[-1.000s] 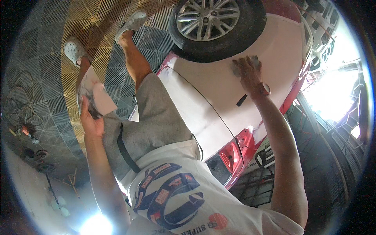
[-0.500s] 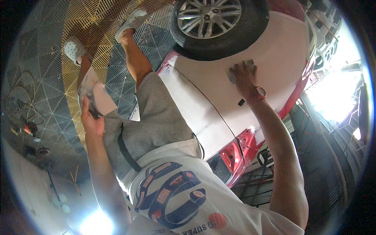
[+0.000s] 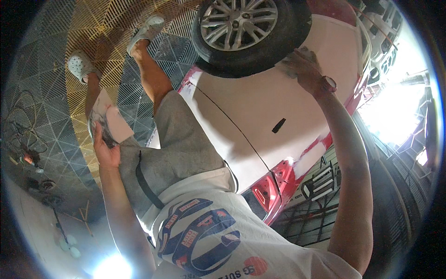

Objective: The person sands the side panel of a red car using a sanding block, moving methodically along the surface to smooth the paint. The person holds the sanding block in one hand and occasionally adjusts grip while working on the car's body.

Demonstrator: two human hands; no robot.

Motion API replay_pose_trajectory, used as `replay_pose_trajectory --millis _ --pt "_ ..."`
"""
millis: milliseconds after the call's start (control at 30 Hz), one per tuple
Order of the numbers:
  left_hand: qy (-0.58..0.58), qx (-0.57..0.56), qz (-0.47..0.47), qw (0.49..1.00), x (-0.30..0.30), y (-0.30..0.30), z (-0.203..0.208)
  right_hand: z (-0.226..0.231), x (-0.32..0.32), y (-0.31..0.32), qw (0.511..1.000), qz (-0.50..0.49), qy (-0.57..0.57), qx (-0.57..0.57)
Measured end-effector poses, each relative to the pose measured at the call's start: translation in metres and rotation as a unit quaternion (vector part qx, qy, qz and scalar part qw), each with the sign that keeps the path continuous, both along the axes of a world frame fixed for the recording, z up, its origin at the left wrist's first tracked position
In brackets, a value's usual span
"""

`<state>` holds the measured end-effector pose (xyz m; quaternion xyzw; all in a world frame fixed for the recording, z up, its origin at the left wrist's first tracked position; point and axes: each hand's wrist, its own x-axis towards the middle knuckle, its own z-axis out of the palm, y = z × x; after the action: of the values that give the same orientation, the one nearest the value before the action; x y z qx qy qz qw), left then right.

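Observation:
My right hand [image 3: 304, 69] presses a grey sheet [image 3: 289, 70], which looks like sandpaper, flat against the pale, matte car panel [image 3: 260, 107], right beside the wheel arch. The fingers cover most of that sheet and are slightly blurred. Low on the left, next to my thigh, my left hand [image 3: 107, 151] grips a thin flat board [image 3: 106, 116]. Its face is white with dark grey smears and a plain pale pink patch. The thumb lies over the board; the other fingers are mostly hidden behind it.
A tyre with a silver wheel [image 3: 239, 23] stands at the top. The panel has a dark slot [image 3: 278, 125] and red edges [image 3: 274, 186]. Patterned floor grating [image 3: 111, 28] lies under my feet. Cables [image 3: 28, 121] lie at the left; a bright lamp [image 3: 111, 267] shines at lower left.
My right hand has slid up and slightly right over the panel toward the wheel arch, uncovering the dark slot. My left hand keeps its hold on the board.

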<state>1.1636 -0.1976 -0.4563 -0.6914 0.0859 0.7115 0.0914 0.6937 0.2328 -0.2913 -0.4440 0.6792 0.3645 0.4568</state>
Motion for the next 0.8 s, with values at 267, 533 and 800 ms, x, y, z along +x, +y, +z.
replay_pose_trajectory --millis 267,533,800 --pt "-0.003 0.0 -0.006 1.0 -0.004 0.015 -0.003 0.037 0.03 0.001 0.999 -0.031 0.024 0.014" --pt "-0.022 0.01 -0.001 1.0 -0.01 0.015 0.001 0.044 0.031 -0.03 0.998 -0.003 0.047 0.043" --pt "-0.004 0.02 0.018 1.0 0.004 0.015 -0.009 -0.013 0.035 -0.024 0.993 -0.032 0.057 0.102"
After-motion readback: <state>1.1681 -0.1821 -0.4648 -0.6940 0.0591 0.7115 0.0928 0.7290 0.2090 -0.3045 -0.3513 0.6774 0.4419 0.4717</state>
